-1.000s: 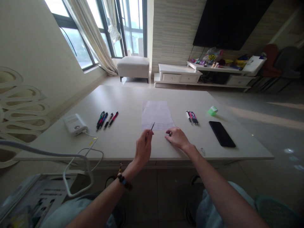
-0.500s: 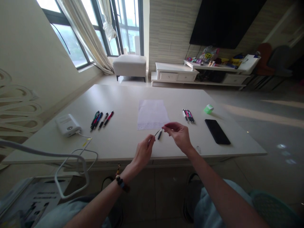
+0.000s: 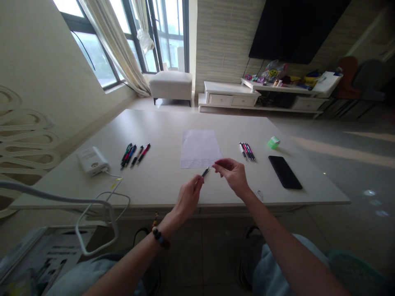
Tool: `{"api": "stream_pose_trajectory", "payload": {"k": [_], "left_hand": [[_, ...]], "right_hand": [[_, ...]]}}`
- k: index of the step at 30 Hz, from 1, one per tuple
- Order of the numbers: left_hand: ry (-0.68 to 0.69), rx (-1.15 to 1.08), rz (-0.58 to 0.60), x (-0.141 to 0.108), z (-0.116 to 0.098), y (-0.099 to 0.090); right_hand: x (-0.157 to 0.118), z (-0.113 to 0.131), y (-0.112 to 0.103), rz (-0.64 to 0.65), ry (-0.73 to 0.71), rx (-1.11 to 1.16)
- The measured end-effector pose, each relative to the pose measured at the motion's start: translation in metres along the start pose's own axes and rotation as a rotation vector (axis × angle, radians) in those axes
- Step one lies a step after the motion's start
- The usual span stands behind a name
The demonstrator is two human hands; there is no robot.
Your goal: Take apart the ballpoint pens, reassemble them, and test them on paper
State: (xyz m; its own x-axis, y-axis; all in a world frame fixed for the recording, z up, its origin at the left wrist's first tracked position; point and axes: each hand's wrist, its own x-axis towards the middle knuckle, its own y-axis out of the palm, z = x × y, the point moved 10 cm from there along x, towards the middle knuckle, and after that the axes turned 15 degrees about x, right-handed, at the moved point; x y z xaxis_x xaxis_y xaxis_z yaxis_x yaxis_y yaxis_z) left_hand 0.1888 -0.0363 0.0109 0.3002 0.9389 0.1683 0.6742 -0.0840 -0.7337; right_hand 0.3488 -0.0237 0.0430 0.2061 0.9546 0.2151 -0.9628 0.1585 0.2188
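My left hand [image 3: 189, 194] is closed on a slim dark pen part [image 3: 205, 172] that points up and right over the white table. Just right of its tip, my right hand [image 3: 232, 174] pinches something too small to make out. Both hands are near the lower edge of a white sheet of paper [image 3: 200, 146] with lines of writing at its bottom. Several pens [image 3: 134, 155] lie to the left, and another group of pens [image 3: 247, 151] lies to the right of the paper.
A black phone [image 3: 284, 172] and a green-and-white small box [image 3: 273, 142] are on the right of the table [image 3: 160, 193]. At the left sits a white device [image 3: 92, 160] with a cable [image 3: 113, 187]. A small clear item lies near my right wrist.
The dark pen piece that lay apart between my hands is now in line with the thin piece at my left fingers. The view has shifted slightly; my right hand keeps its pinch.
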Motion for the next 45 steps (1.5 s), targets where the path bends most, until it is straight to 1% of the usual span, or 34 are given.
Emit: {"api": "stream_pose_trajectory", "payload": {"k": [6, 11, 15, 20, 26, 31, 38, 41, 45], "left_hand": [[0.014, 0.009, -0.001, -0.002, 0.001, -0.002], [0.006, 0.017, -0.012, -0.002, 0.001, -0.006], [0.009, 0.016, -0.024, -0.003, 0.000, -0.008], [0.001, 0.009, -0.027, -0.004, 0.002, -0.009], [-0.005, 0.007, -0.009, -0.006, 0.001, -0.006], [0.002, 0.000, 0.007, -0.007, -0.002, -0.005], [-0.011, 0.012, 0.015, -0.007, -0.001, -0.005], [-0.014, 0.010, 0.023, -0.007, -0.001, -0.004], [-0.009, 0.006, 0.020, -0.007, -0.002, -0.004]], "right_hand": [[-0.002, -0.004, 0.012, 0.087, 0.029, -0.018], [-0.001, -0.001, 0.010, 0.051, 0.007, -0.007], [-0.002, -0.001, 0.014, 0.074, 0.007, -0.027], [-0.003, 0.005, 0.005, 0.012, -0.035, -0.035], [-0.007, 0.004, 0.007, 0.055, -0.014, -0.037], [-0.009, 0.006, 0.005, 0.031, -0.022, -0.047], [-0.006, 0.005, 0.005, 0.030, -0.018, -0.051], [-0.005, 0.002, 0.007, 0.058, 0.002, -0.051], [-0.007, -0.008, 0.015, 0.118, 0.063, -0.028]]}}
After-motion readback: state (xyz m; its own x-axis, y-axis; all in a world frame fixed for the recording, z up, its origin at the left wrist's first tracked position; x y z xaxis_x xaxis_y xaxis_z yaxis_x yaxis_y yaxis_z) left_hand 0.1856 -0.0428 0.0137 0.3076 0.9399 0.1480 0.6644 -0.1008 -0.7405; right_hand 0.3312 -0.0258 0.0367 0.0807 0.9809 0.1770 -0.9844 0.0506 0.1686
